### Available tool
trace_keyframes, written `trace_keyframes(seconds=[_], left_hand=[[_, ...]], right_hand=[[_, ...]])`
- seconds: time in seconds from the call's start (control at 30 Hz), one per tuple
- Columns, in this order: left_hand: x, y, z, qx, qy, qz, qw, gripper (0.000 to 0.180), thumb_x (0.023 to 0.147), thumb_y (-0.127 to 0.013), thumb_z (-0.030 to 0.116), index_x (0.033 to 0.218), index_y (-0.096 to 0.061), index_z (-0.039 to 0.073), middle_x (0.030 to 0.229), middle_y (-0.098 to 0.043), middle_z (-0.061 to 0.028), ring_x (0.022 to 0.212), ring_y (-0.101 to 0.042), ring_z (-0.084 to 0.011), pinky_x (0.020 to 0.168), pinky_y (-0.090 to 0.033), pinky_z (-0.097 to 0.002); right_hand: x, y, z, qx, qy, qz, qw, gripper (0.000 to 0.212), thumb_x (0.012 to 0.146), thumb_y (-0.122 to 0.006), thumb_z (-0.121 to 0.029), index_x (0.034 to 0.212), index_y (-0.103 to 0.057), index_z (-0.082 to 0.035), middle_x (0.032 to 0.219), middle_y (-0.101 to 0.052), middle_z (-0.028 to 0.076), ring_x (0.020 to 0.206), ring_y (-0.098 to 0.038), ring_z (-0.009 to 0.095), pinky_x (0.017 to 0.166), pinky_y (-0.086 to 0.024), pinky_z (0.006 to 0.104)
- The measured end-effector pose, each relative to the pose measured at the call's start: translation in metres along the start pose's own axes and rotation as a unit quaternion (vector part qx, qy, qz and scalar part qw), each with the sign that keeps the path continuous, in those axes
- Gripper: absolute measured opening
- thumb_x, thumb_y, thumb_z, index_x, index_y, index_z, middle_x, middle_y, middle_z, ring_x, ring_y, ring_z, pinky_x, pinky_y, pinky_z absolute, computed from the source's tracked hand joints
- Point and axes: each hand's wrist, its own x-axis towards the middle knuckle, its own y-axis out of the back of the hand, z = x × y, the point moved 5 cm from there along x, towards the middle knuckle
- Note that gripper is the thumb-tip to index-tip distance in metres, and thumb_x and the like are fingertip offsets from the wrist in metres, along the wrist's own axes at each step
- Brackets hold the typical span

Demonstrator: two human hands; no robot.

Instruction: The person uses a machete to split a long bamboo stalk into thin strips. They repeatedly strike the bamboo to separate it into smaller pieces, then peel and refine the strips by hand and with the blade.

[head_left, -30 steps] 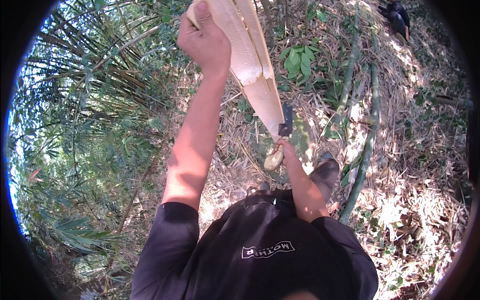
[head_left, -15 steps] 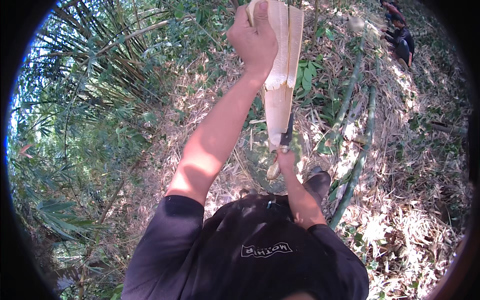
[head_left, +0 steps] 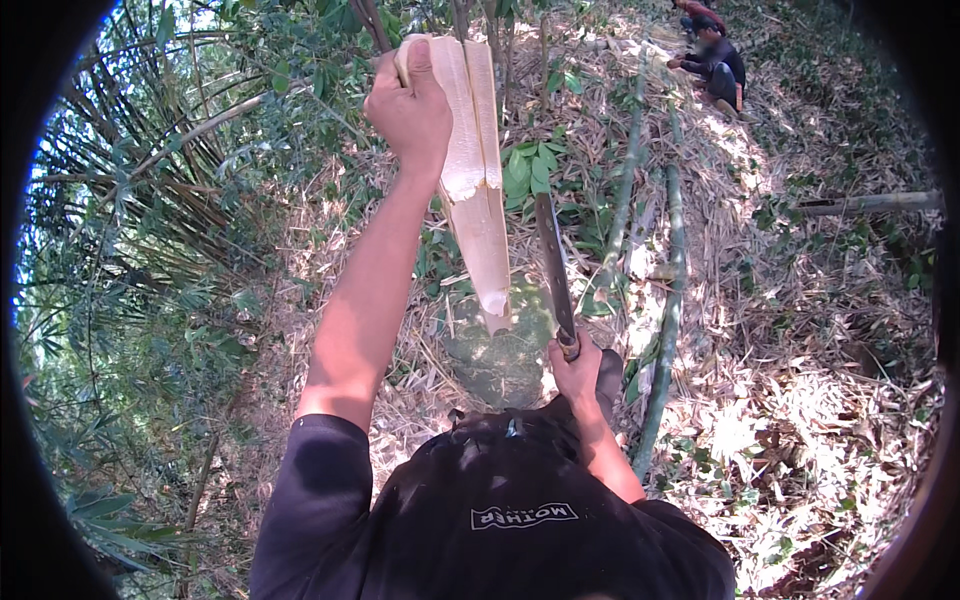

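My left hand (head_left: 412, 108) grips the upper end of a split bamboo piece (head_left: 478, 225), thumb over its edge. The pale inner face shows, with a lengthwise crack and a ragged break at the node partway down. Its lower end hangs over a mossy, flat-looking patch (head_left: 495, 355); whether it touches that cannot be told. My right hand (head_left: 576, 370) is closed round the handle of a machete (head_left: 552, 265). The long dark blade points up and away, just right of the bamboo and apart from it.
Long green bamboo poles (head_left: 668, 330) lie on the leaf litter to the right. A leafy seedling (head_left: 528, 172) grows beyond the blade. Dense bamboo clumps (head_left: 150, 190) fill the left. At the far right, a person (head_left: 718, 68) crouches near another; a pole (head_left: 870, 203) lies nearer.
The machete has come out from behind the bamboo and now stands apart on its right. In the picture, the left hand and bamboo sit further left and lower as the view has shifted.
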Motion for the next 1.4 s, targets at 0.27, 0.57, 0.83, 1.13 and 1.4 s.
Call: trace_keyframes(seconds=[0.27, 0.57, 0.83, 1.13, 1.4], left_hand=[[-0.006, -0.007, 0.011, 0.01, -0.069, -0.005, 0.998, 0.038, 0.098, -0.067, 0.04, 0.096, -0.073, 0.002, 0.068, -0.066, -0.0064, 0.063, -0.059, -0.0111, 0.061, -0.047, -0.0298], [-0.017, -0.001, 0.024, 0.006, -0.061, -0.023, 0.998, 0.037, 0.098, -0.068, 0.038, 0.098, -0.073, 0.001, 0.068, -0.065, -0.006, 0.06, -0.055, -0.0117, 0.058, -0.046, -0.0299], [-0.022, -0.003, 0.032, -0.056, -0.071, -0.003, 0.996, 0.038, 0.098, -0.068, 0.037, 0.091, -0.069, 0.0, 0.066, -0.061, -0.0039, 0.058, -0.052, -0.0104, 0.056, -0.043, -0.0284], [-0.026, 0.001, 0.032, -0.092, -0.068, -0.014, 0.993, 0.04, 0.099, -0.068, 0.038, 0.084, -0.063, 0.0, 0.06, -0.055, -0.0007, 0.057, -0.046, -0.0069, 0.051, -0.037, -0.0275], [-0.063, 0.008, 0.093, -0.142, -0.093, -0.087, 0.982, 0.034, 0.096, -0.067, 0.035, 0.079, -0.059, 0.006, 0.058, -0.055, -0.0081, 0.049, -0.058, -0.0251, 0.049, -0.044, -0.0355]], right_hand=[[0.001, 0.027, -0.078, -0.013, 0.018, 0.001, 1.0, 0.03, 0.09, -0.074, -0.025, 0.105, -0.065, 0.0, 0.06, -0.057, 0.007, 0.053, -0.054, 0.016, 0.056, -0.045, 0.0326], [-0.001, 0.023, -0.099, -0.053, 0.014, -0.028, 0.998, 0.034, 0.091, -0.073, -0.028, 0.106, -0.065, 0.001, 0.059, -0.057, 0.009, 0.053, -0.056, 0.019, 0.056, -0.045, 0.0341], [-0.001, 0.031, -0.128, -0.13, 0.025, -0.01, 0.991, 0.036, 0.092, -0.071, -0.029, 0.11, -0.065, 0.002, 0.065, -0.064, 0.015, 0.06, -0.065, 0.026, 0.062, -0.05, 0.0384], [-0.004, 0.043, -0.173, -0.148, -0.023, -0.029, 0.988, 0.039, 0.092, -0.071, -0.033, 0.11, -0.065, 0.001, 0.068, -0.065, 0.015, 0.062, -0.065, 0.028, 0.064, -0.05, 0.0401], [0.027, 0.033, -0.202, -0.078, 0.064, 0.055, 0.993, 0.035, 0.094, -0.071, -0.024, 0.112, -0.062, 0.004, 0.071, -0.066, 0.016, 0.062, -0.067, 0.025, 0.061, -0.051, 0.0384]])
